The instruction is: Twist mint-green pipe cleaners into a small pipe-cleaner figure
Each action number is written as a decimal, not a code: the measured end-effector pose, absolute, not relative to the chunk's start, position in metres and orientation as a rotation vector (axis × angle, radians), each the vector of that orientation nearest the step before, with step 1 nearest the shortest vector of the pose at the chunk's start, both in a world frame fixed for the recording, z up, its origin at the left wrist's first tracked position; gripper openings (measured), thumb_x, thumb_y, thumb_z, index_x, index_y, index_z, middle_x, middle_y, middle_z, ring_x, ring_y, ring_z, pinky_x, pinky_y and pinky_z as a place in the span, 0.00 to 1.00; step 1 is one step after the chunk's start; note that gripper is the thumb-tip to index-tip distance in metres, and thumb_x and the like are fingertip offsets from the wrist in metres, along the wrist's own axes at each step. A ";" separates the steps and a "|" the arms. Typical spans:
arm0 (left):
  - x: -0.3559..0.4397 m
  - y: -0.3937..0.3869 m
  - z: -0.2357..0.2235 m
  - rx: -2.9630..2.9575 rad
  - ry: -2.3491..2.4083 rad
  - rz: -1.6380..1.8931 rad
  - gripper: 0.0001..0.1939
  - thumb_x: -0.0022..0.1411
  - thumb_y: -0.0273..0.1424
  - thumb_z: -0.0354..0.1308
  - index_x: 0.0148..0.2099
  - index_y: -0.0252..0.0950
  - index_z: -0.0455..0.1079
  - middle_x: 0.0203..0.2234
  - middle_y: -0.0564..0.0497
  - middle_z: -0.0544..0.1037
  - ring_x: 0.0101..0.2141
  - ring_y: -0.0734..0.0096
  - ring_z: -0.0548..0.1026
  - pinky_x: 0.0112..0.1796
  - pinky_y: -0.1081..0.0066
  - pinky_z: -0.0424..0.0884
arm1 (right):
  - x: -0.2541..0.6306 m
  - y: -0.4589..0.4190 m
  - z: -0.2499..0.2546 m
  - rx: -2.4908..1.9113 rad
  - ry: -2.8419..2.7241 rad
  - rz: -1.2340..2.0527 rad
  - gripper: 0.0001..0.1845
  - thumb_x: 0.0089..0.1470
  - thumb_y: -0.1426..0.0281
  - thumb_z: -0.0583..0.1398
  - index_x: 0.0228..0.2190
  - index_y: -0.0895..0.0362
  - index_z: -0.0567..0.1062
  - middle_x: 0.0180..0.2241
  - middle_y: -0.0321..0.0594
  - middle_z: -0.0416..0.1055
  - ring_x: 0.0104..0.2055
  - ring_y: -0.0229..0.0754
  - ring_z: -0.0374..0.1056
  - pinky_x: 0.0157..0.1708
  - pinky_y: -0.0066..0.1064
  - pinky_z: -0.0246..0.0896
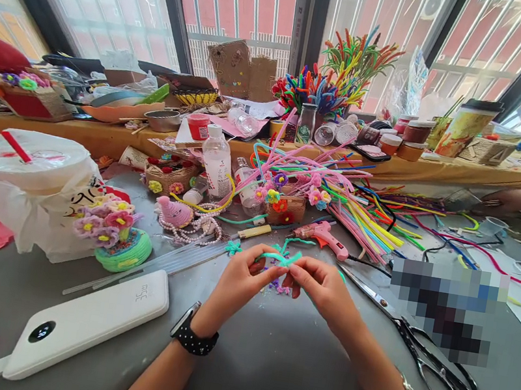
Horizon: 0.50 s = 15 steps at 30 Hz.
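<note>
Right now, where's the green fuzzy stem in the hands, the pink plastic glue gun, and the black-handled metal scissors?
Green fuzzy stem (280, 259), head view: its visible middle.
Pink plastic glue gun (320, 231), head view: its body.
Black-handled metal scissors (384, 303), head view: the pivot.

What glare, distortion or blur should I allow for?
Head view: daylight washes out the windows; head view: window frames splay outward at both sides, like wide-angle distortion; head view: a pixelated block hides an area by the scissors; head view: left hand and right hand look fairly sharp.
</note>
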State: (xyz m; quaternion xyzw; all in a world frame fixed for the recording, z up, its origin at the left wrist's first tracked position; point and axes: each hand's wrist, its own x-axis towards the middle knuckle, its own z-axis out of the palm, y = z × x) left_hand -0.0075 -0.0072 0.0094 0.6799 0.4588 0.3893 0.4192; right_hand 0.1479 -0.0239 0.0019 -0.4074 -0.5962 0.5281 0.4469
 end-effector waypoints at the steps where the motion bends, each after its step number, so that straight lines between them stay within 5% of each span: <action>1: -0.008 -0.007 0.009 1.735 1.152 0.977 0.12 0.51 0.37 0.56 0.33 0.32 0.68 0.14 0.60 0.54 0.17 0.80 0.50 0.19 0.76 0.46 | 0.148 -0.025 0.003 -1.007 -1.492 1.297 0.11 0.51 0.65 0.54 0.25 0.60 0.70 0.22 0.36 0.67 0.23 0.33 0.60 0.26 0.26 0.57; 6: -0.014 -0.006 0.005 1.949 1.133 1.044 0.09 0.55 0.29 0.51 0.35 0.34 0.72 0.23 0.53 0.70 0.21 0.78 0.60 0.21 0.77 0.54 | 0.151 -0.025 0.006 -1.078 -1.546 1.201 0.11 0.52 0.65 0.53 0.29 0.59 0.71 0.21 0.34 0.65 0.23 0.33 0.59 0.24 0.25 0.55; 10: -0.014 -0.008 0.004 2.332 1.162 1.090 0.14 0.53 0.20 0.50 0.38 0.37 0.73 0.22 0.53 0.72 0.23 0.76 0.65 0.25 0.77 0.59 | 0.154 -0.025 0.007 -1.145 -1.634 1.130 0.13 0.53 0.64 0.51 0.26 0.59 0.70 0.20 0.35 0.63 0.22 0.33 0.57 0.21 0.25 0.53; 15: -0.015 -0.010 0.003 2.955 1.101 1.139 0.12 0.58 0.24 0.48 0.40 0.36 0.72 0.20 0.52 0.72 0.22 0.73 0.66 0.24 0.74 0.58 | 0.156 -0.026 0.008 -1.188 -1.720 1.073 0.13 0.54 0.65 0.51 0.24 0.59 0.68 0.18 0.33 0.61 0.21 0.32 0.55 0.21 0.24 0.51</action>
